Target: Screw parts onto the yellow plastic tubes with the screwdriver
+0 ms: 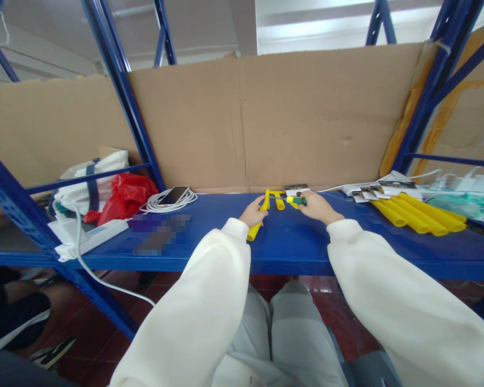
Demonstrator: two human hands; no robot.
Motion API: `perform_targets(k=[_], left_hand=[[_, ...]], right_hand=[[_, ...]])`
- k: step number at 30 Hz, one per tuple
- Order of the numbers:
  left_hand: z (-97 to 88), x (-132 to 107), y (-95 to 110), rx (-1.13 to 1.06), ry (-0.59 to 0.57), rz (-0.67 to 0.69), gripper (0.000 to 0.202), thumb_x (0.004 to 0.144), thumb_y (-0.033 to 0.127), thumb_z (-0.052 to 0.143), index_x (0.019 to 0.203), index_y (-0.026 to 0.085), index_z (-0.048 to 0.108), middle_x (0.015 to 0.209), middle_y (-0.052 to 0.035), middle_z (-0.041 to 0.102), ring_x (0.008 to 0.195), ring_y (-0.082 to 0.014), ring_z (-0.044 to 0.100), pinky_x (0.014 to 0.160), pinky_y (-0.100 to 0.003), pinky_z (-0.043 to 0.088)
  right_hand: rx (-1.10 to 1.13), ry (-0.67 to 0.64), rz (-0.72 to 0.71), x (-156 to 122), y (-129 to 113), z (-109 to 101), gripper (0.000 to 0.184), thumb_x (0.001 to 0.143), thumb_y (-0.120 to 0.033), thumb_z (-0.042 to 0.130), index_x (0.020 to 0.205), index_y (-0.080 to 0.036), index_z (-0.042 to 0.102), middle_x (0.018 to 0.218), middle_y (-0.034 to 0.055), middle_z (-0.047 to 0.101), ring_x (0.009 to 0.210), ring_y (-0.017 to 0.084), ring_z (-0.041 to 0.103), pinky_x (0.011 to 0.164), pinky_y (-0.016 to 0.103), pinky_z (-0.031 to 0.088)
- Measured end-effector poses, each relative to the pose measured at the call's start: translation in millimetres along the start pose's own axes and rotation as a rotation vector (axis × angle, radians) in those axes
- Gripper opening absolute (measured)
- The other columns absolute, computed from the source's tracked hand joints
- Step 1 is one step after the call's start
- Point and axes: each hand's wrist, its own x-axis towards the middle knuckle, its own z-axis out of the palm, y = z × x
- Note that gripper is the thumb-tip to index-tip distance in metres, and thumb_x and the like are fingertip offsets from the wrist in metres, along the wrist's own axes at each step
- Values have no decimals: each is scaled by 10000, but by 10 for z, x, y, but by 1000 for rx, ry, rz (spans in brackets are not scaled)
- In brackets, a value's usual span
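Shelf board first: I had its blue deck running the full width of my view, with a cardboard sheet standing along its back edge. Toward the right end lay a pile of yellow tubes, side by side and well apart from both hands. Toward the left end sat a red bag and a phone on a coil of white cable.

Both white sleeves reached in to the middle of the board, near the back edge. The left hand was closed around a yellow tube. Its long axis ran from the back edge toward the front edge, leaning a little left, and its near end poked out below the fist. The right hand was closed on a green-handled tool, which lay crosswise with its yellow end pointing left toward the tube's far end. Between them lay a short yellow piece, just beside the tool's tip; I could not tell whether they touched.
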Motion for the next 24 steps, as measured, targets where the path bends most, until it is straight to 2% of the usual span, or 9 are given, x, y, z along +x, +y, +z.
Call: perform_targets(k=[4, 7, 11, 15, 20, 24], left_hand=[[6, -6, -3, 4, 0, 6, 708, 863, 66, 583, 1526, 242, 408, 999, -44, 703, 428, -45, 514, 463, -189, 469], [8, -22, 10, 5, -1, -2, 714, 864, 56, 575, 1531, 244, 401, 1000, -39, 703, 416, -43, 499, 451, -188, 456], [12, -36, 21, 12, 7, -15, 702, 869, 60, 574, 1527, 235, 405, 1004, -40, 698, 416, -43, 495, 432, -180, 436], [17, -26, 5, 15, 14, -11, 694, 868, 67, 580, 1519, 247, 419, 1006, -40, 699, 437, -45, 508, 438, -170, 442], [17, -20, -2, 14, 4, -6, 702, 876, 69, 579, 1531, 251, 407, 1012, -46, 702, 444, -48, 508, 444, -175, 449], [18, -30, 6, 14, 11, -6, 702, 877, 54, 571, 1531, 250, 408, 1019, -45, 703, 432, -43, 497, 447, -175, 443]], right_hand=[[-31, -29, 62, -20, -2, -7, 293, 850, -226, 622, 1138, -174, 612, 1049, 153, 748, 949, 279, 709, 774, 307, 492], [-53, -84, 104, -36, -28, -30, 347, 853, -244, 634, 1190, -171, 592, 1038, 160, 755, 956, 297, 717, 757, 314, 493], [-48, -116, 95, -41, -67, -57, 305, 883, -285, 602, 1165, -172, 625, 1089, 169, 752, 987, 302, 718, 773, 320, 497], [-65, -126, 82, -42, -72, -55, 232, 903, -306, 569, 1079, -187, 660, 1059, 149, 760, 987, 283, 718, 765, 301, 489], [-86, -96, 83, -32, -33, -15, 297, 857, -286, 623, 1139, -192, 623, 1007, 134, 764, 936, 274, 717, 722, 291, 476], [-59, -117, 71, -18, -24, 0, 312, 869, -292, 605, 1161, -184, 627, 1065, 141, 761, 962, 273, 717, 752, 298, 486]])
